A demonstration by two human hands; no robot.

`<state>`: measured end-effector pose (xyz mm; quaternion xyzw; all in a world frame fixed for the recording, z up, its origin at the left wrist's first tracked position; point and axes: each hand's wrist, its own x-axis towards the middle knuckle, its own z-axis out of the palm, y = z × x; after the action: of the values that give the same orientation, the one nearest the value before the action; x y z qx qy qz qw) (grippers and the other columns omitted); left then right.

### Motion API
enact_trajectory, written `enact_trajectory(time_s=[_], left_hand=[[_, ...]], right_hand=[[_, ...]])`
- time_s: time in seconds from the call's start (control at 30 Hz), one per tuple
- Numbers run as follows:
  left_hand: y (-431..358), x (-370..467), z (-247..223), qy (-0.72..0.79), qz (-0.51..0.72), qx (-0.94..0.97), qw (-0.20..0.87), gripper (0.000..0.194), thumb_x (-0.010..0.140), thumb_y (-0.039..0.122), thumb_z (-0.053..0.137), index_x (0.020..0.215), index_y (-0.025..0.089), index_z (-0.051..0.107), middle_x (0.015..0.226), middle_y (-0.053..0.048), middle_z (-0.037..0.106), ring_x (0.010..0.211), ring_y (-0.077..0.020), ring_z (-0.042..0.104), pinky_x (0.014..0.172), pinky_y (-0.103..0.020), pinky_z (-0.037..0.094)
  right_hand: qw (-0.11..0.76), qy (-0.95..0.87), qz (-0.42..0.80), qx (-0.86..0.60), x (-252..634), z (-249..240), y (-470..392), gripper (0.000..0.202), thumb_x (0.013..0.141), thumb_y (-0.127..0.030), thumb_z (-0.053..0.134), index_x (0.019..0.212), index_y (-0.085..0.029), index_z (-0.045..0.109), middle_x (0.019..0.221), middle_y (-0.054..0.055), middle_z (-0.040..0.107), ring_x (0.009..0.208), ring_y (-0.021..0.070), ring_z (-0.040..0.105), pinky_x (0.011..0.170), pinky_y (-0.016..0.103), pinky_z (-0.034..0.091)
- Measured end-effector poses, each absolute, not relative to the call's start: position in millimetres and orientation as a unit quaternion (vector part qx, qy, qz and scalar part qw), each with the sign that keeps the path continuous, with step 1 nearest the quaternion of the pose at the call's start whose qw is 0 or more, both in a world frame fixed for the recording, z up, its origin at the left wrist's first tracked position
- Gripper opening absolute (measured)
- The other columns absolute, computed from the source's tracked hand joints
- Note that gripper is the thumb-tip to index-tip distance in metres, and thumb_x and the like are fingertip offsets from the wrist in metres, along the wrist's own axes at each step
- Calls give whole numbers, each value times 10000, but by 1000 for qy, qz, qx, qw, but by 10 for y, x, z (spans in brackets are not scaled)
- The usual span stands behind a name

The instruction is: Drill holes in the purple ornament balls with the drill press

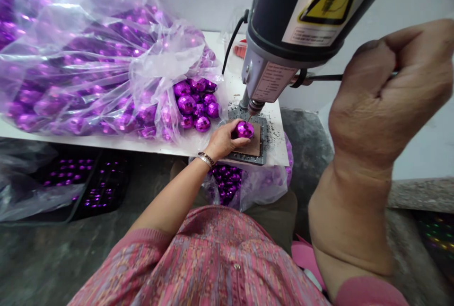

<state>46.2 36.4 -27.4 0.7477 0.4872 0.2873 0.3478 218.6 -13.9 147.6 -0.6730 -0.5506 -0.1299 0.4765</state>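
My left hand (224,141) pinches a shiny purple faceted ball (245,129) between thumb and fingers, on a brown board (252,146) that lies on the drill press base (263,154). Just above the ball is the drill bit (249,118), below the chuck (256,106); whether its tip touches the ball I cannot tell. High on the right, my right hand (388,83) is closed around the black feed lever (324,77) of the drill press (283,27); its grip end is hidden in my fist.
On the white table (149,144), left of the drill, a large clear plastic bag (88,55) spills purple balls (191,105). Dark shavings (273,131) surround the base. Another bag of purple balls (227,183) hangs below the table edge. Dark crates (102,180) stand at lower left.
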Motion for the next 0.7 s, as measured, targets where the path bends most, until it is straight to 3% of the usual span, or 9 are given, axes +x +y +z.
enact_trajectory(time_s=[0.4,0.7], left_hand=[[366,458,-274,483,285,750,350,497,794,369,755,1257,236,630,1126,-43,728,1017,-222,651,890,-319,475],[355,456,-249,480,285,751,353,495,801,363,743,1265,235,626,1138,-51,725,1022,-227,651,904,-333,476]], right_hand=[[492,-595,-235,-591,2249,1188,-174,450,1002,-423,262,915,-80,540,801,-21,470,748,-38,382,776,200,350],[521,-595,-257,-555,2265,1087,-137,450,1015,-417,262,907,-77,536,773,-13,448,730,-30,393,753,186,342]])
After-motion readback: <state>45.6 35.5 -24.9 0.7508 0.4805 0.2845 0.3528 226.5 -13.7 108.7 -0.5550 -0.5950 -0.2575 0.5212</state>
